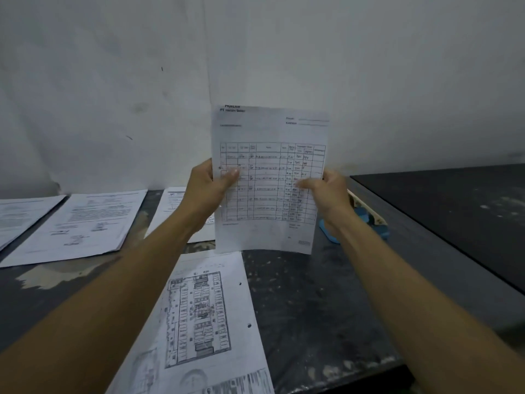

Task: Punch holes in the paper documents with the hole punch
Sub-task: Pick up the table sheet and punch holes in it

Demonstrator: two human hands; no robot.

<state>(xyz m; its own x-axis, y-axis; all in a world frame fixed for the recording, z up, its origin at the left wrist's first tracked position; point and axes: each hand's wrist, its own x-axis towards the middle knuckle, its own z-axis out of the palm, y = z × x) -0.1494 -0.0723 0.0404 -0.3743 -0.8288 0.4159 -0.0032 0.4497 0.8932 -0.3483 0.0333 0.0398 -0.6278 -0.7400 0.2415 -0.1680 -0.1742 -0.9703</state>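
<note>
I hold a printed table sheet [270, 177] upright in front of the wall, above the dark table. My left hand [206, 189] pinches its left edge and my right hand [331, 191] pinches its right edge. A blue hole punch [369, 223] lies on the table behind my right wrist, partly hidden by it. Flat below the raised sheet lies a floor-plan sheet [204, 314] with two punched holes along its right edge.
Stacks of documents lie at the back left: one [76, 226], another [17, 214] at the far left edge, and a sheet [176, 211] behind my left forearm. The worn dark table [312, 308] meets a second dark surface [454, 211] on the right. A white wall stands behind.
</note>
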